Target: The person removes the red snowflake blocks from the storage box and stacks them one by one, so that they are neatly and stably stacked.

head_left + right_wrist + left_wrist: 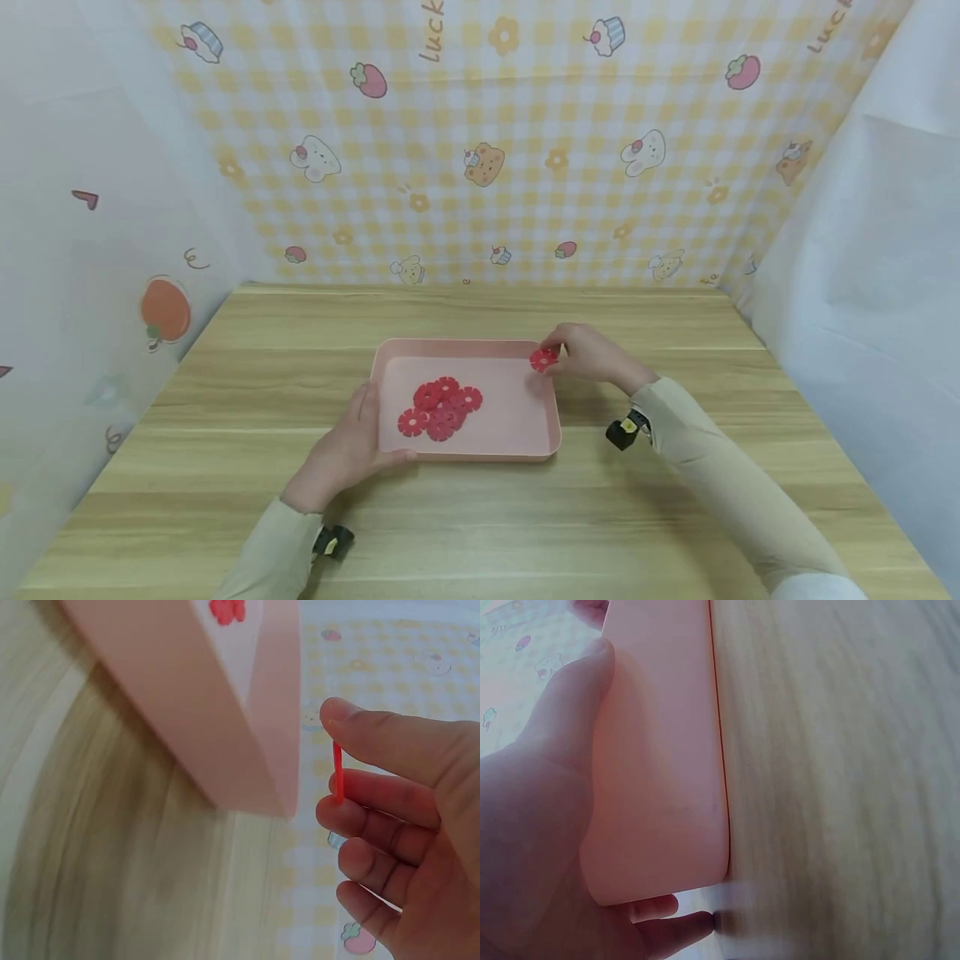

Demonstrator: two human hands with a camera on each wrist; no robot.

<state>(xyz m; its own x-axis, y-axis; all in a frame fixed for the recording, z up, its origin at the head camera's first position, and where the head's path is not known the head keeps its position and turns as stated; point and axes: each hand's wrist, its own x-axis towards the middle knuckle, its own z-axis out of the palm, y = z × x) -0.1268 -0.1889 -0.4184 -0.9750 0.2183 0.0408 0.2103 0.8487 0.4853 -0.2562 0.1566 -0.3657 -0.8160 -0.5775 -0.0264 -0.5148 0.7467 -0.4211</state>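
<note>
Right hand: the right hand pinches one small item by its edges, thumb on one side and fingers on the other; the two lower fingers are bent loosely and have hold of nothing.
Held disc: it is a thin red disc with notches around the rim and a hole in the middle; it is at the far right corner of the tray. In the right wrist view it is seen edge-on and apart from the tray wall; how high it is above the tray floor, I cannot say with certainty.
Left hand: the left hand is spread around the near left corner of the tray and holds it, the thumb along the near rim, the other fingers at the left wall.
Pink tray: the shallow pink tray, rectangular with rounded corners, lies flat on the counter.
Red pile: a pile of similar red discs lies in the left half of the tray, many overlapping.
Wooden counter: it has light wood grain, running from side to side.
Backdrop: behind the counter hangs a yellow-and-white checked cloth, printed with strawberries, cupcakes and flowers.
Sleeves: both are beige, with a small black camera at the right wrist.
</note>
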